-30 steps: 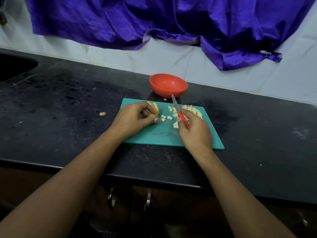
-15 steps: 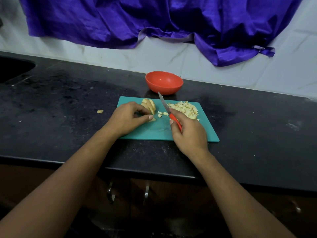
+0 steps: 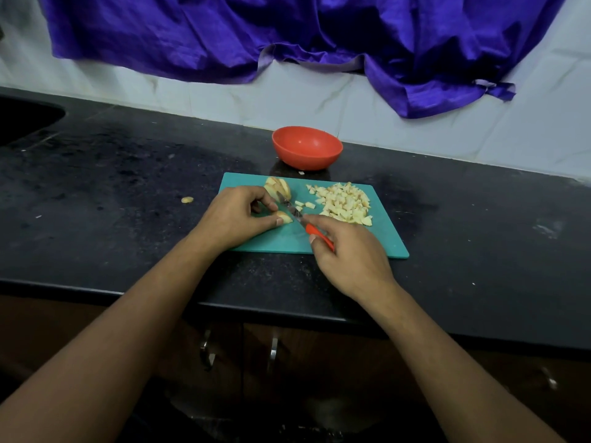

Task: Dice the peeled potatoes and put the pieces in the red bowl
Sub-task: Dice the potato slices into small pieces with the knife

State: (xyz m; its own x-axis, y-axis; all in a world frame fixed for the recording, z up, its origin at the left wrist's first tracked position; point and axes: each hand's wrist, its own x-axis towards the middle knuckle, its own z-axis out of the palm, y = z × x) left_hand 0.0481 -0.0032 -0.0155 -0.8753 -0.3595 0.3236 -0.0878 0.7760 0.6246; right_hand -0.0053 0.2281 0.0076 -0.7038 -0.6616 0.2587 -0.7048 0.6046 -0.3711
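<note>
a stray potato scrap lay on the black bench, left of the teal cutting board. on the board, the left hand pinched a potato wedge between curled fingers and thumb, with sliced potato just behind. the right hand, fingers wrapped round the red handle, held the knife with its blade against the wedge. the red bowl stood just behind the board; diced pieces were heaped at the board's right.
</note>
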